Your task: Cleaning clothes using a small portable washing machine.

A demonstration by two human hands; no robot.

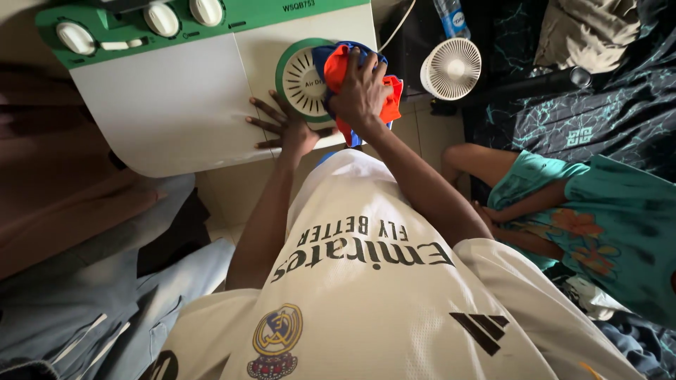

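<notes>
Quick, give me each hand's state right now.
Left hand: open, fingers spread flat on the white washer lid.
Right hand: closed on an orange and blue cloth.

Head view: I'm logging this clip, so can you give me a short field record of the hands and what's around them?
left hand: flat on the washing machine lid, fingers spread
right hand: pressing an orange and blue cloth onto the round green-rimmed cover
controls: white knobs on a green panel
nearby: small white fan; another person in a teal garment
</notes>
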